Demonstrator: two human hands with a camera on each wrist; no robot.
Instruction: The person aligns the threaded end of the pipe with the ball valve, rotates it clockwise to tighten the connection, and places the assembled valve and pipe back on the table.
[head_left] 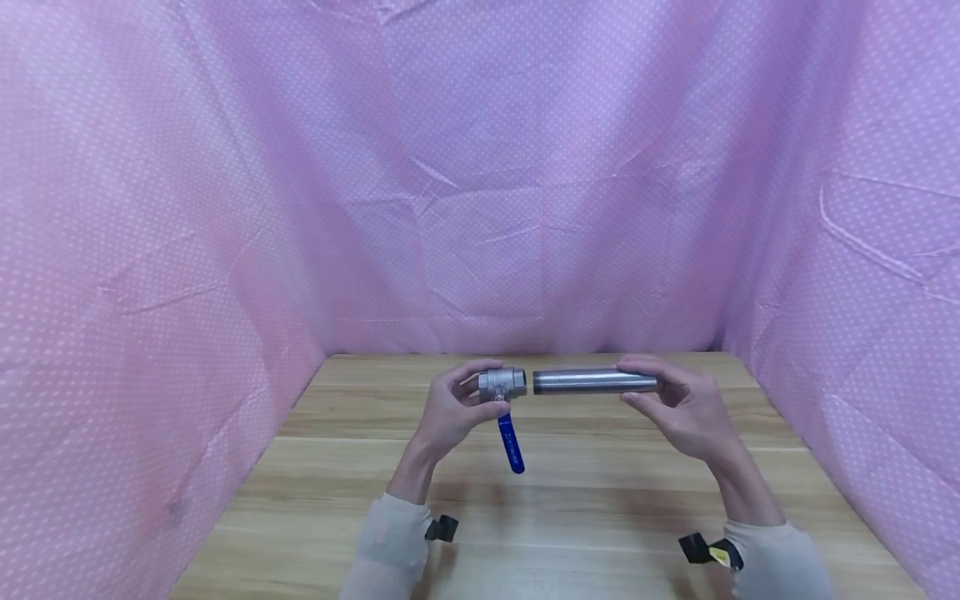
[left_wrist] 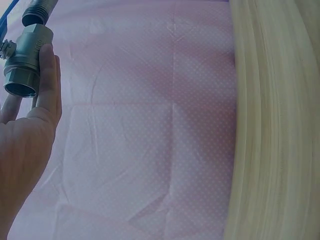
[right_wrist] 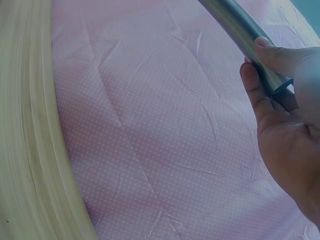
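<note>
My left hand (head_left: 453, 408) grips a silver ball valve (head_left: 502, 382) between thumb and fingers. The valve's blue lever handle (head_left: 512, 443) hangs down toward me, below the thumb. In my right hand (head_left: 690, 408) is a straight steel pipe (head_left: 585, 381), pinched near its right end by thumb and fingers. Pipe and valve are held level and in line, with a narrow gap between the pipe's left end and the valve's right opening. Threads show on that pipe end (left_wrist: 40, 11) in the left wrist view. The right wrist view shows the pipe's other end by the palm.
A wooden table (head_left: 337, 500) lies below both hands. Pink dotted cloth (head_left: 480, 250) hangs behind it and along both sides. Each sleeved forearm carries a black strap mount (head_left: 442, 528) at the wrist.
</note>
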